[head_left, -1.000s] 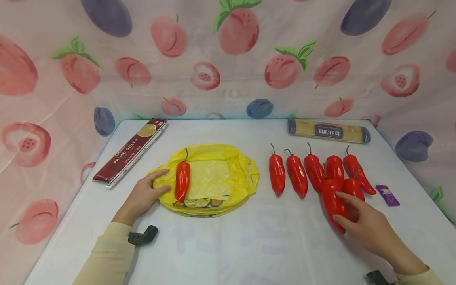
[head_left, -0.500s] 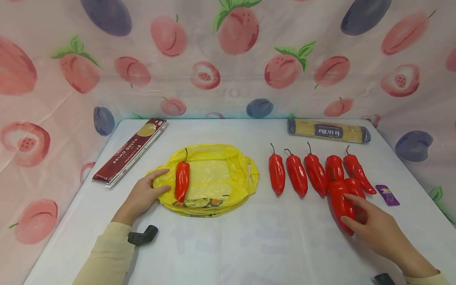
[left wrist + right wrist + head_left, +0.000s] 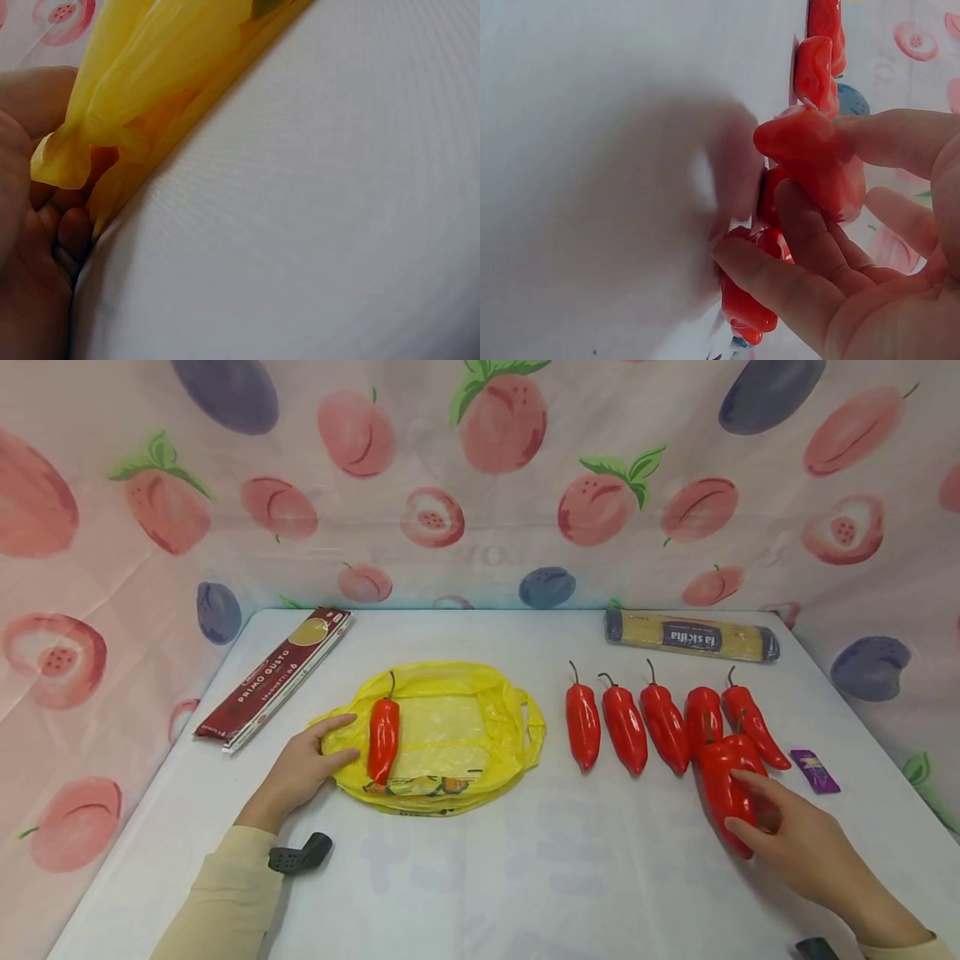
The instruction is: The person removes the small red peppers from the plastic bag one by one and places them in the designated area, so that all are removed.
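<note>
My left hand (image 3: 296, 772) holds the left rim of a yellow plastic bag (image 3: 513, 747). In the left wrist view the bag's edge (image 3: 112, 142) runs between thumb and fingers. One red pepper (image 3: 384, 739) with a dark stem lies inside the bag's open mouth. At the right, my right hand (image 3: 802, 843) pinches another red pepper (image 3: 722, 789) between thumb and fingers. The right wrist view has this pepper (image 3: 810, 154) lifted off the white surface. It partly covers a pepper (image 3: 750, 752) behind it. Several more red peppers (image 3: 625, 727) lie in a row beyond.
A dark red spaghetti packet (image 3: 273, 681) lies at the back left. Another pasta packet (image 3: 693, 636) with a dark blue label lies at the back right. A small purple sachet (image 3: 815, 772) is right of the peppers. Fruit-printed cloth (image 3: 480, 552) rises behind the table.
My right hand has shifted a little to the right with the pepper in its grip, over the nearer peppers. My left hand and the bag have stayed in place.
</note>
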A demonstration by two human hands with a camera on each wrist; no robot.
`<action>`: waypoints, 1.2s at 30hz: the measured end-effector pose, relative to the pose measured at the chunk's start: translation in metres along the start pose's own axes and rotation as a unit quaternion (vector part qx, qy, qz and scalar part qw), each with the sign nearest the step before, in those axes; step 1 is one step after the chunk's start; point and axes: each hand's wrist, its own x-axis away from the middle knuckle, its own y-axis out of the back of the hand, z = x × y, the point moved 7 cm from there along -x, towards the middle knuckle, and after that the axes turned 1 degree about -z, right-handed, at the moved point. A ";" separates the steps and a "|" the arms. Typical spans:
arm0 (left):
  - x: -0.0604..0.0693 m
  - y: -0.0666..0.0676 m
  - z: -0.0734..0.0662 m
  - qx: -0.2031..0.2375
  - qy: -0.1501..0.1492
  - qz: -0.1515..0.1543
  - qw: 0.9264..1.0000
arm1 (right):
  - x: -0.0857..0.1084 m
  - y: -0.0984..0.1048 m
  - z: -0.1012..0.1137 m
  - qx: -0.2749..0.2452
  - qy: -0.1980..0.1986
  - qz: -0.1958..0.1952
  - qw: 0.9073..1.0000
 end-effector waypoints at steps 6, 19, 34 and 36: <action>-0.001 0.000 0.000 0.001 -0.001 0.002 1.000 | 0.000 -0.003 0.002 -0.003 0.010 0.003 1.000; 0.000 0.000 -0.002 0.002 -0.001 0.000 1.000 | 0.001 -0.013 0.008 -0.007 0.006 0.031 0.999; 0.000 0.000 -0.002 0.000 -0.001 -0.005 1.000 | -0.004 -0.018 0.009 0.006 0.010 0.029 1.000; 0.000 0.000 -0.002 0.003 0.000 -0.004 1.000 | -0.005 -0.019 0.009 0.008 0.007 0.031 0.999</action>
